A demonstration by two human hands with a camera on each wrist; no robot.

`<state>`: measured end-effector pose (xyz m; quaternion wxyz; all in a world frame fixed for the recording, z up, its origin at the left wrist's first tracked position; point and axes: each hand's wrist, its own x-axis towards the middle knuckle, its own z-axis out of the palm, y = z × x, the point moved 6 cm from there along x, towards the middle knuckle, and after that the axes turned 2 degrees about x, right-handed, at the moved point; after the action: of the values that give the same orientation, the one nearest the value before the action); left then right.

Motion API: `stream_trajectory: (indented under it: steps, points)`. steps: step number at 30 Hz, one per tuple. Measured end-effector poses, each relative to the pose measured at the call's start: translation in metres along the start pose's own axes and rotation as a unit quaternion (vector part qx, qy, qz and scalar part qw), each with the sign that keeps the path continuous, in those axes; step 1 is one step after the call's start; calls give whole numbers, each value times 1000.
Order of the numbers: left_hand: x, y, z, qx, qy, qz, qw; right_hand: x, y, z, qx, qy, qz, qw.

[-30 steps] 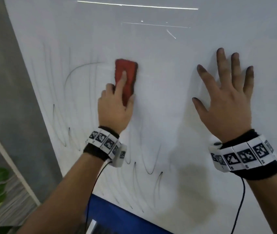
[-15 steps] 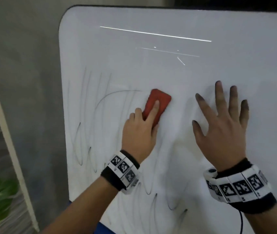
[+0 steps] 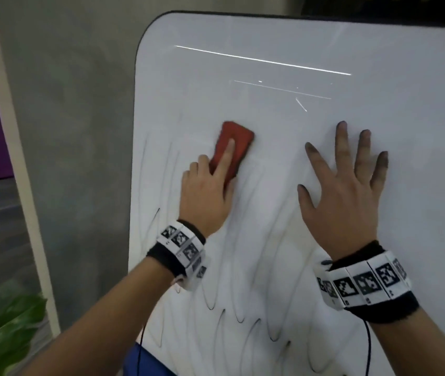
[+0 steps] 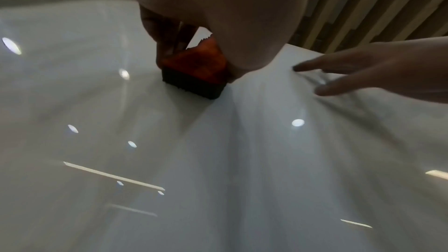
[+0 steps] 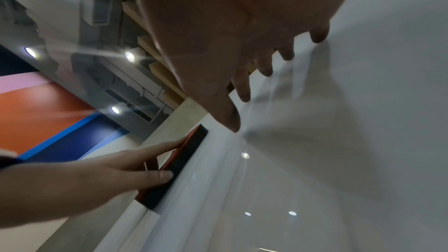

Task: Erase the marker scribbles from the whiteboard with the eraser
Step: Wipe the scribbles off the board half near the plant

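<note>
The white whiteboard [image 3: 378,126] stands upright in front of me. Black marker scribbles [image 3: 224,308] loop across its lower left part, with faint grey streaks higher up. My left hand [image 3: 207,194] grips the red eraser [image 3: 239,137], index finger along its back, thumb and other fingers on its sides. The eraser is tilted to the right, its dark felt flat on the board [image 4: 242,160]. The left wrist view shows the eraser [image 4: 196,66] end-on; the right wrist view shows the eraser [image 5: 174,168] from the side. My right hand [image 3: 346,191] lies flat on the board, fingers spread, tips smudged black.
A grey wall [image 3: 75,131] and a pale vertical frame [image 3: 26,213] stand left of the board's rounded top left corner. Green plant leaves [image 3: 1,329] show at the lower left. Something blue [image 3: 145,362] sits under the board's lower edge.
The eraser went from upright to tilted right and moved closer to my right hand. The curved line beside it no longer shows. My head view swung, bringing in the board's top left corner.
</note>
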<state>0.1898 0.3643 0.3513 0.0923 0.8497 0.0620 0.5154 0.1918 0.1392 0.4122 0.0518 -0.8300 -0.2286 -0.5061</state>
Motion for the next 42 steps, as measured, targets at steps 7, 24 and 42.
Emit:
stream_trajectory:
  steps: [7, 24, 42]
  points:
    - [34, -133, -2, -77, -57, -364, 927, -1, -2, 8, 2, 19, 20, 1000]
    - [-39, -69, 27, -134, -35, -207, 969, -8, -5, 16, 8, 35, 8, 999]
    - [-74, -117, 56, -142, -64, -327, 932, -14, -7, 13, 8, 2, -10, 1000]
